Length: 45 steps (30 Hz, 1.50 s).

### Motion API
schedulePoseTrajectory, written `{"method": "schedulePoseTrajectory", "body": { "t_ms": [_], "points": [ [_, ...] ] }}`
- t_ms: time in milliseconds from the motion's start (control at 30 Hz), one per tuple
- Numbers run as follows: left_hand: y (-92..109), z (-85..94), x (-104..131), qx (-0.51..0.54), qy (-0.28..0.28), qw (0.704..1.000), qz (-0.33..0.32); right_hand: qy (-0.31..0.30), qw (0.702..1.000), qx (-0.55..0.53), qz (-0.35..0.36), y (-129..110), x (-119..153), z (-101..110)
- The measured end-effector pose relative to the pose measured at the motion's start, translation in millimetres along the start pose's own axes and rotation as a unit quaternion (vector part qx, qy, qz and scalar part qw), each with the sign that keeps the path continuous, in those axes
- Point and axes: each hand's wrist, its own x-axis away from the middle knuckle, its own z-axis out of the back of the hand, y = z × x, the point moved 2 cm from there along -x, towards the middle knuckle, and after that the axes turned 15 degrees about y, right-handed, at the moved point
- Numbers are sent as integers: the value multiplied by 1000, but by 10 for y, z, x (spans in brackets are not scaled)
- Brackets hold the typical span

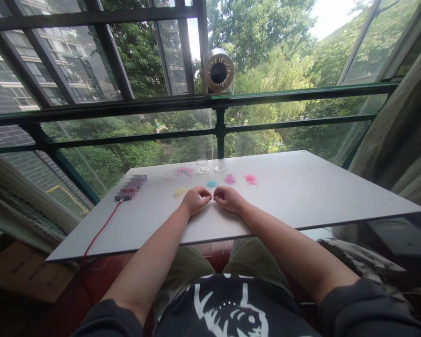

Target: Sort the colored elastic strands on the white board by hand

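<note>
Near the front middle of the white table (284, 196), my left hand (197, 199) and my right hand (228, 198) rest close together, fingertips almost meeting. Both are closed in a pinch, and whatever sits between the fingertips is too small to make out. Just beyond them lie loose piles of tiny thin pieces: a turquoise pile (211, 183), a purple pile (229, 179) and a red-pink pile (250, 179). A yellow pile (179, 192) is beside my left hand. Farther back spreads a pink-purple pile (183, 171).
A clear round container (202, 166) and a clear shallow lid or dish (219, 168) stand at the table's back. On the left lies a blurred-out device (131, 187) with a red cable (100, 228) running over the edge. Behind are a railing (143, 138) and a round silver device (219, 71).
</note>
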Motion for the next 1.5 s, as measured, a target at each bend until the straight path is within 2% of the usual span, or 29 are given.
{"method": "schedulePoseTrajectory", "body": {
  "t_ms": [1500],
  "points": [
    [-9, -11, 2, 10, -10, 1000, 8, 17, 999, 31, -13, 32, -17, 20]
  ]
}}
